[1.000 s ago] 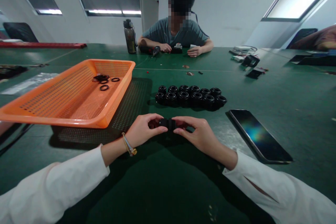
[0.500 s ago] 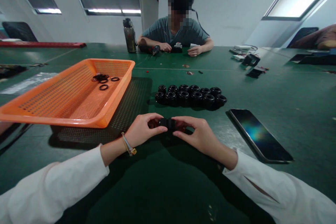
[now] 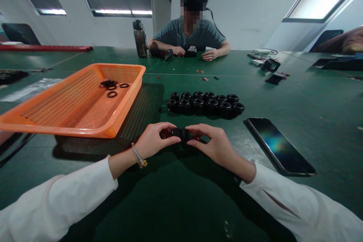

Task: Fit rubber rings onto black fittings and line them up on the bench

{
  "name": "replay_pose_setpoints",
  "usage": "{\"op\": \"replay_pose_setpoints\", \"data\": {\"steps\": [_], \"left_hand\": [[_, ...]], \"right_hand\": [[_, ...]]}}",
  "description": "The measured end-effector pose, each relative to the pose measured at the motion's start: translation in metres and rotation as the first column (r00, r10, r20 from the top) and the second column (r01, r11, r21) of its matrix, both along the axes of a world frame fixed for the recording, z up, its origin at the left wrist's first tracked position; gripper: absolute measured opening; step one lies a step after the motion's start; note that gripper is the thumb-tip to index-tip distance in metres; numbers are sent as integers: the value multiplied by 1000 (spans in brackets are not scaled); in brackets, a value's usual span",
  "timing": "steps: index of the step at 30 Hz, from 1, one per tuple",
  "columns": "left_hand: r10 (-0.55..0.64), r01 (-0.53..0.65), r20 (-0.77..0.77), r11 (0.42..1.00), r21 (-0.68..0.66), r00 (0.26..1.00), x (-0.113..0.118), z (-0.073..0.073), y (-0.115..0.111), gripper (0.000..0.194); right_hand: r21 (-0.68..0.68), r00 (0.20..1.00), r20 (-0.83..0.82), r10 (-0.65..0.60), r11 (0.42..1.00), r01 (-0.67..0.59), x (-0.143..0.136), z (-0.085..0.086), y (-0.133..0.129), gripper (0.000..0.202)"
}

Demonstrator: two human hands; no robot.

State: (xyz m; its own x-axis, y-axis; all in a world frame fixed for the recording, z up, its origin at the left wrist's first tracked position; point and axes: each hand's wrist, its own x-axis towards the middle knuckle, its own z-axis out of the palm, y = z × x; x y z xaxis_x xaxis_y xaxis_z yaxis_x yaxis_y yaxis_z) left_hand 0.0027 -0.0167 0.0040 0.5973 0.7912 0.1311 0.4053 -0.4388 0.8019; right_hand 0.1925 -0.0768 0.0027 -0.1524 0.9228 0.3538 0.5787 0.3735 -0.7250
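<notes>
Between my two hands lies a small black cylindrical part [image 3: 180, 133], on its side, with a ridged band round its middle. My left hand [image 3: 159, 135] pinches its left end between thumb and fingers. At the other end, my right hand [image 3: 211, 140] grips it the same way, with fingertips partly hidden behind the part. Just beyond stand several round black fittings [image 3: 197, 103] in two close rows, their ring-shaped tops facing up. To the left, an orange perforated basket [image 3: 124, 115] holds several black rubber rings [image 3: 112, 94].
A phone [image 3: 279, 145] lies to the right of my right hand. Across the green table [image 3: 181, 204] a person [image 3: 188, 34] sits with a power drill [image 3: 168, 53] and a water bottle [image 3: 140, 38] nearby. Small electronic parts [image 3: 270, 65] lie at the far right.
My right thumb and fingers have shifted very slightly on the black part's right end. Otherwise almost nothing has moved.
</notes>
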Motion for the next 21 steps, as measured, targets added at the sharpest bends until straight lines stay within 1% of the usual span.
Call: {"op": "replay_pose_setpoints", "data": {"steps": [5,15,21], "left_hand": [[-3,3,-13,1000,-4,1000,0,0,0,29],[-4,4,-6,1000,-10,1000,0,0,1,30],[-2,2,7,1000,5,1000,0,0,1,28]], "right_hand": [[14,1000,17,-2,1000,2,0,-1,1,29],[0,999,43,2,1000,-2,0,2,1,28],[-8,998,57,-2,1000,3,0,0,1,26]]}}
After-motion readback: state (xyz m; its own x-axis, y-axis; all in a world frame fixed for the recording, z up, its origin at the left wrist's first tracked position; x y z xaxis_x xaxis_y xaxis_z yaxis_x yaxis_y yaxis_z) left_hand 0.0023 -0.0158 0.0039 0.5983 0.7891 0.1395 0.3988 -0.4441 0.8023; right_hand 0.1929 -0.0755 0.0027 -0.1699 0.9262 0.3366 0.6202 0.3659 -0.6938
